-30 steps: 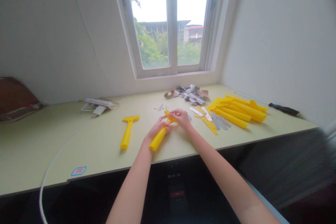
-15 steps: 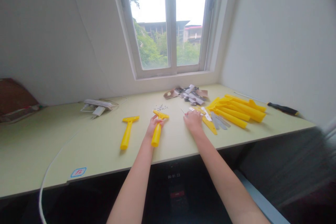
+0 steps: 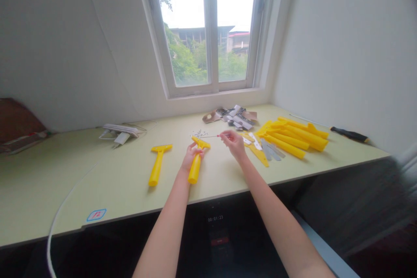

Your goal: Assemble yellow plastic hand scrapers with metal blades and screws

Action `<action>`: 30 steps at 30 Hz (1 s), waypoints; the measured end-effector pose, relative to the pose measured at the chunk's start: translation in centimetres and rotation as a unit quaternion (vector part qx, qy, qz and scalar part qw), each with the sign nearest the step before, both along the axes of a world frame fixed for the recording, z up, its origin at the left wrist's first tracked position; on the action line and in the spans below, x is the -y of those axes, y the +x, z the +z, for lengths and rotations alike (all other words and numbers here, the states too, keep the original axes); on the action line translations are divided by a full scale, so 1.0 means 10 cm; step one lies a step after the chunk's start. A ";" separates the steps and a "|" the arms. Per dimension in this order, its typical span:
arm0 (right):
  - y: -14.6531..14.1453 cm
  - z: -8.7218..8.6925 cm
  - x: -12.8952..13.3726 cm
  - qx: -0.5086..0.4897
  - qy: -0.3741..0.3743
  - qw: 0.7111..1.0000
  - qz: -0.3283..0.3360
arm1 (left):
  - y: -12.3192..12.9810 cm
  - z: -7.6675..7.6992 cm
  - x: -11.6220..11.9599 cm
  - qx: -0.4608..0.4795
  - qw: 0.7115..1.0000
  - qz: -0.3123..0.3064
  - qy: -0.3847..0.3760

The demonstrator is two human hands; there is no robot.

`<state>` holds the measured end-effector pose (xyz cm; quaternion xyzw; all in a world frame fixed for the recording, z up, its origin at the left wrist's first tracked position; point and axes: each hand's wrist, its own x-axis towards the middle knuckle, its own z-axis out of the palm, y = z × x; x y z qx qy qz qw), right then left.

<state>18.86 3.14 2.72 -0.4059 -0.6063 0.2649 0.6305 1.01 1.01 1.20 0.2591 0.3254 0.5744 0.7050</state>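
Note:
My left hand [image 3: 191, 156] is closed around a yellow plastic scraper [image 3: 194, 169], its T-shaped head pointing away from me. In my right hand [image 3: 233, 141] is a thin screwdriver [image 3: 210, 136], pinched between the fingers. Its slim metal shaft points left, with the tip close to the scraper's head; whether they touch I cannot tell. Most of the screwdriver's handle is hidden by my fingers. Small screws [image 3: 200, 133] lie scattered just beyond the scraper. Left of my left hand, a second yellow scraper [image 3: 157, 169] rests on the table.
Right of my right hand lie yellow flat pieces [image 3: 259, 156], grey metal blades [image 3: 273, 151] and a pile of yellow handles [image 3: 301, 137]. Behind are paper and card scraps [image 3: 236, 117]. A long black screwdriver [image 3: 350, 134] lies far right, a power strip [image 3: 121, 129] left.
My right hand has lifted from beside the flat yellow pieces and swung the screwdriver leftward to the scraper's head. My left hand has stayed nearly still with the scraper.

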 end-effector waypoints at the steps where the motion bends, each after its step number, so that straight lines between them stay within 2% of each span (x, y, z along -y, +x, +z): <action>1: 0.00 0.01 0.01 -0.003 0.009 1.000 -0.004 | 0.00 0.00 0.00 -0.001 1.000 -0.004 0.000; 5: -0.01 0.02 0.03 0.008 0.031 0.999 -0.011 | 0.01 0.00 0.00 0.004 1.000 -0.011 0.004; 30: -0.02 -0.02 -0.01 0.036 0.028 0.999 0.000 | 0.02 0.02 0.03 -0.015 1.000 -0.014 0.021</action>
